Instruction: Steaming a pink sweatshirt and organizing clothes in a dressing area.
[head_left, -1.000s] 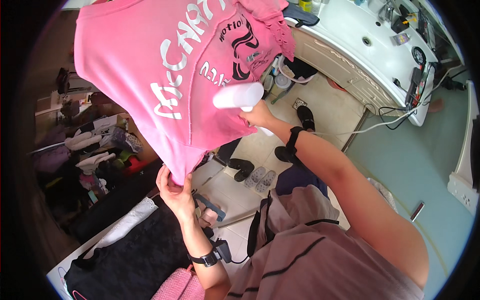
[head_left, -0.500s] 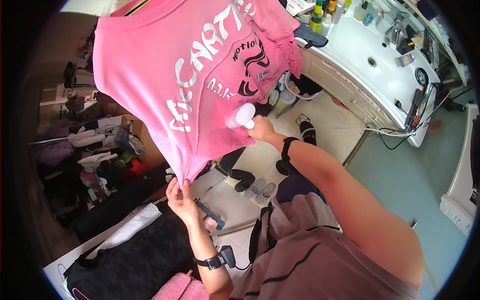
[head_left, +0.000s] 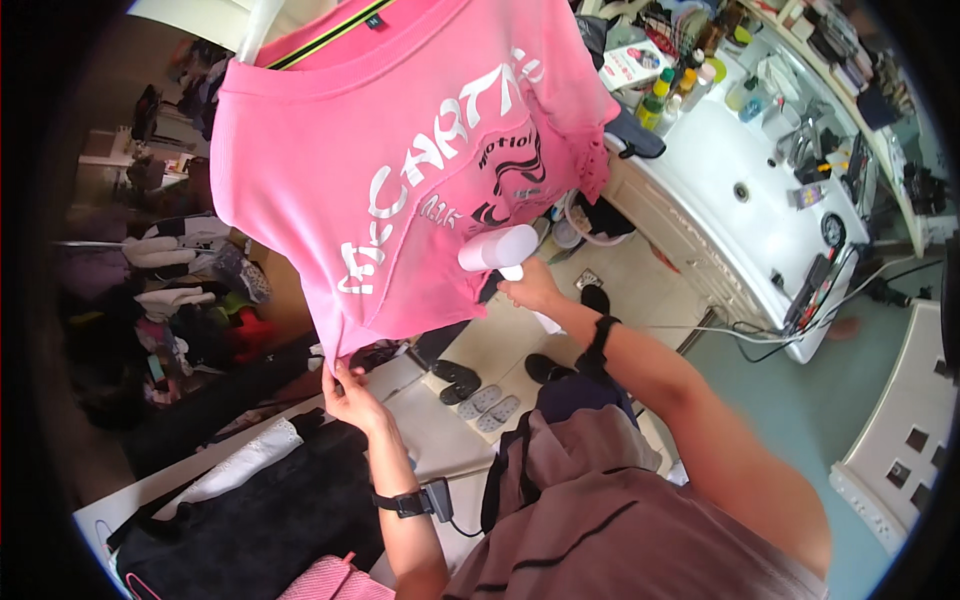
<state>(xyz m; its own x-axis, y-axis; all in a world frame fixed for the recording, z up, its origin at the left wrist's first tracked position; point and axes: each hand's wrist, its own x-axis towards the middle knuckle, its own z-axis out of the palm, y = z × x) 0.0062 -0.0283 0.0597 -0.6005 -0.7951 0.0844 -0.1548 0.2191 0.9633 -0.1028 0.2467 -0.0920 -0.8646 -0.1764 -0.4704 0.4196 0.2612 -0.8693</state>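
Note:
A pink sweatshirt (head_left: 300,160) with white and black lettering hangs in front of me, its neck opening at the top. Its lower left corner is pinched between the thumb and fingers of my left hand (head_left: 350,398), which draws the cloth down to a point. In my right hand (head_left: 530,288) is a white and pale pink hair dryer (head_left: 497,248), gripped by its handle. The barrel lies close to the lower front of the sweatshirt; whether it touches the cloth I cannot tell.
A white sink (head_left: 715,165) with bottles and a tap stands at the right, a cord (head_left: 700,330) crossing below it. Grey slippers (head_left: 488,408) lie on the tiled floor. Black cloth (head_left: 250,510) covers a surface at the lower left, with piled clothes (head_left: 190,290) beyond.
The hair dryer has turned and now shows its barrel more clearly. My left hand still pinches the sweatshirt's corner. The whole view has shifted, showing more of the neckline and sink counter.

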